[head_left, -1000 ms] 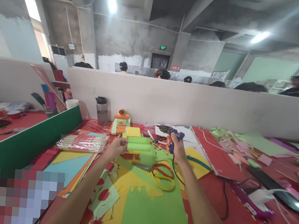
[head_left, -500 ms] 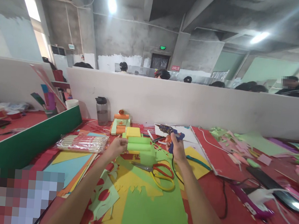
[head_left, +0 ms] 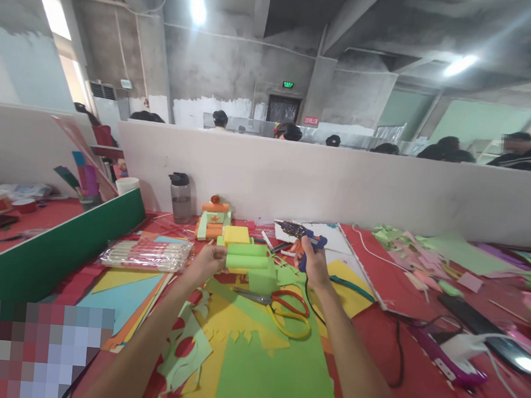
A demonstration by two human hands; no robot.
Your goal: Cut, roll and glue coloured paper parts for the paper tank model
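My right hand (head_left: 313, 265) is closed around the handle of a blue glue gun (head_left: 300, 233), its dark, speckled nozzle pointing left above the table. My left hand (head_left: 209, 262) pinches the left end of a light green paper roll piece (head_left: 246, 261), which has a yellow strip beneath it. Just behind that piece sits a yellow paper block (head_left: 236, 235). Scissors (head_left: 264, 299) with one red and one yellow handle loop lie on the paper between my forearms. Farther back stands an orange and pale green paper model (head_left: 215, 219) with a star on it.
A bottle (head_left: 181, 198) stands by the white partition (head_left: 295, 177). Wrapped white sticks (head_left: 146, 254) lie left on coloured sheets, beside a green divider (head_left: 69, 239). Paper scraps (head_left: 427, 248), a purple power strip (head_left: 450, 361) and cables lie right. Several people's heads show beyond the partition.
Both hands and the glue gun stay almost in place. Only a slight shift of the whole view shows.
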